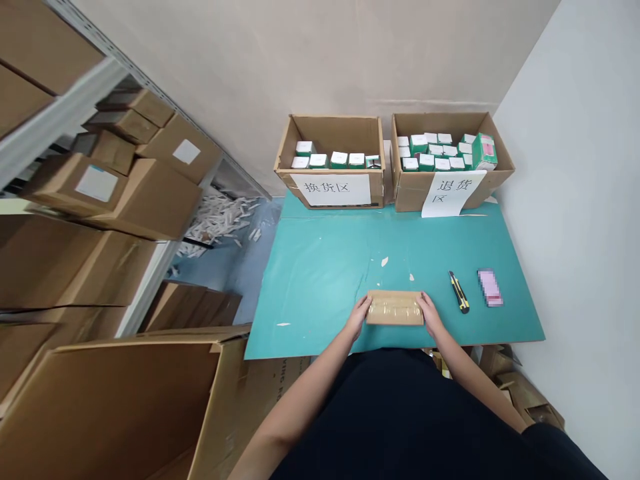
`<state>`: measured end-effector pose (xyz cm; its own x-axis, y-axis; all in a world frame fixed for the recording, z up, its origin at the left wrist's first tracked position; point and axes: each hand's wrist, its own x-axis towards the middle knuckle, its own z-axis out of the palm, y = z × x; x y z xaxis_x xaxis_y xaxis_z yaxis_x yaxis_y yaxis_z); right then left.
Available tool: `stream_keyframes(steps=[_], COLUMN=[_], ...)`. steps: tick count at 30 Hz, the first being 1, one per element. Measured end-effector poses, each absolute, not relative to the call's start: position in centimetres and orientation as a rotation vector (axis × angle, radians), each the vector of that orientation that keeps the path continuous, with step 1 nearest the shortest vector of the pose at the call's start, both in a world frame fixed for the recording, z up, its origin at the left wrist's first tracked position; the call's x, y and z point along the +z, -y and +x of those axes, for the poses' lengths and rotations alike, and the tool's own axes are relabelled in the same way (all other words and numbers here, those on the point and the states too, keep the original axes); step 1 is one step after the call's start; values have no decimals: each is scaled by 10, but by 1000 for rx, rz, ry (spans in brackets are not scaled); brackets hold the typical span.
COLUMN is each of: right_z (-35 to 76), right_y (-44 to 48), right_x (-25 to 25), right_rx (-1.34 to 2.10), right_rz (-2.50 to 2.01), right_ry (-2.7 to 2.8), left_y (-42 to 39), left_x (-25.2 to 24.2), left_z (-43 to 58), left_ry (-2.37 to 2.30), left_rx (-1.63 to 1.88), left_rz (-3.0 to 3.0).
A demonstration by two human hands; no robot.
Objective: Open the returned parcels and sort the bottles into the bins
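Between my two hands is a small brown cardboard box (pixel 395 309) with clear tape across its top, held near the front edge of the green table (pixel 320 247). My left hand (pixel 359 316) grips its left end, and my right hand (pixel 429 313) grips its right end. The fingers of both hands are closed around the ends, partly hidden by the box. To the right of my right hand lies a yellow and black box cutter (pixel 459 292). Farther right is a pink item (pixel 490 288), blurred out by pixels.
Two open cartons, a left one (pixel 330 193) and a right one (pixel 407 193), stand at the table's back, holding green and white boxes. Shelving (pixel 150 293) with cartons lines the left. A large open carton (pixel 215 400) stands front left. A white wall (pixel 575 200) borders the right.
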<state>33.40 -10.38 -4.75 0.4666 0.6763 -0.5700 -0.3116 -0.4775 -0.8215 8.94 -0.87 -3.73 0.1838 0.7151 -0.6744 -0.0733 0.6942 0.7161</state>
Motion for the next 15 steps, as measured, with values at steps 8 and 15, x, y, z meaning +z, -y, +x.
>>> stream_keyframes(steps=[8,15], right_z=[337,337], right_y=[95,90], right_x=[-36,-54], right_rx=[1074,1076], right_rz=[-1558,-1665], right_ry=[436,306], left_y=[-3,-8], left_x=[-26,-30], left_z=[95,88], left_ry=[-1032,-1254], left_rx=[765,570], left_rz=[759,669])
